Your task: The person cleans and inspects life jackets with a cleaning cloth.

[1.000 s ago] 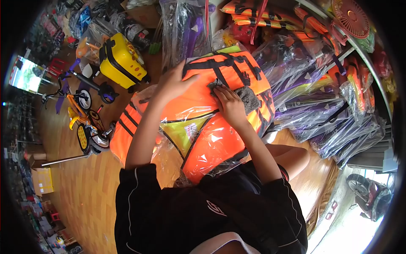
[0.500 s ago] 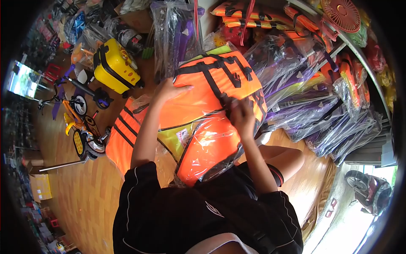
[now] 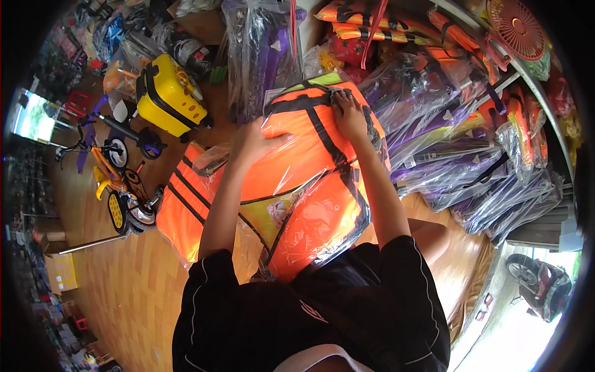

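An orange life jacket (image 3: 291, 142) with black straps and yellow-green trim lies across my lap, its lower part in clear plastic. My left hand (image 3: 255, 144) grips its left edge, thumb on top and the other fingers hidden under the edge. Over on the upper right, my right hand (image 3: 351, 118) rests on the orange fabric beside a black strap (image 3: 323, 133), fingers stretched out. Another orange life jacket (image 3: 186, 192) with black bands lies to the left, partly beneath the one in my hands.
A yellow suitcase (image 3: 168, 96) and a small orange bike (image 3: 118, 167) stand on the wooden floor (image 3: 124, 279) at the left. Plastic-wrapped purple items (image 3: 446, 149) are heaped at the right. More orange jackets (image 3: 378, 28) lie at the back, near a red fan (image 3: 515, 28).
My right hand has moved up from the strap at the middle right to the jacket's upper part, its fingers now stretched out. My left hand has shifted slightly down, and the jacket's top has bent.
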Demonstrator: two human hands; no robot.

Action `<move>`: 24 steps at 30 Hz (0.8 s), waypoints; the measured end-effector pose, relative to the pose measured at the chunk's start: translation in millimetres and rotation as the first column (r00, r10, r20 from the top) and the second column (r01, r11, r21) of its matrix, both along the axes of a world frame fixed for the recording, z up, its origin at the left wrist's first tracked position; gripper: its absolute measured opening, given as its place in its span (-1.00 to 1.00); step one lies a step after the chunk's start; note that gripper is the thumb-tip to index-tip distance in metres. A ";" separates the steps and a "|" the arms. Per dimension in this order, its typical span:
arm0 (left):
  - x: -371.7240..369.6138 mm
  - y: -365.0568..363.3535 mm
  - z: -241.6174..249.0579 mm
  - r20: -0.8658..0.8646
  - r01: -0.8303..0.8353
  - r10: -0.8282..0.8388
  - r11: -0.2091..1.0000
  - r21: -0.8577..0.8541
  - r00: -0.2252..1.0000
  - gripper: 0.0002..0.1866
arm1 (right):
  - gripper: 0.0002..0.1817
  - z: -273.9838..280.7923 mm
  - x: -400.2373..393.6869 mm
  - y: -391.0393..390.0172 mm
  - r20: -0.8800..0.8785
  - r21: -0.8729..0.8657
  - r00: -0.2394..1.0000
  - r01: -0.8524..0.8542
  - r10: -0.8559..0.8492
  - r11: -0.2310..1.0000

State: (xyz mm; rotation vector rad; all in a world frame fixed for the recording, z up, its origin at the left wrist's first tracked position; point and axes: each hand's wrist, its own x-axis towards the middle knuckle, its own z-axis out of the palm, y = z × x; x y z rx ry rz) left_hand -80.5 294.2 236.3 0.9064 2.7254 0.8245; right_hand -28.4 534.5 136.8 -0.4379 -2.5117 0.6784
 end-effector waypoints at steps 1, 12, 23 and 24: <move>1.5 1.8 2.7 -0.010 0.007 -0.006 1.000 0.019 1.000 -0.26 | -0.61 -0.5 0.4 6.3 0.052 -0.039 0.998 0.029 -0.027 0.999; -0.1 0.3 -11.4 0.078 0.028 -0.038 0.992 0.123 0.996 -0.37 | -0.70 -13.2 -0.8 44.5 0.348 -0.177 0.908 0.308 -0.233 0.935; -3.5 -4.9 -9.4 0.001 0.021 -0.021 1.000 0.018 1.000 -0.28 | -0.74 -18.9 26.9 60.1 0.138 -0.027 0.870 0.481 -0.474 0.876; -4.0 -10.3 -10.2 -0.008 0.018 -0.018 0.999 0.047 1.000 -0.27 | -0.72 -14.4 31.9 65.2 0.040 -0.068 0.871 0.491 -0.489 0.869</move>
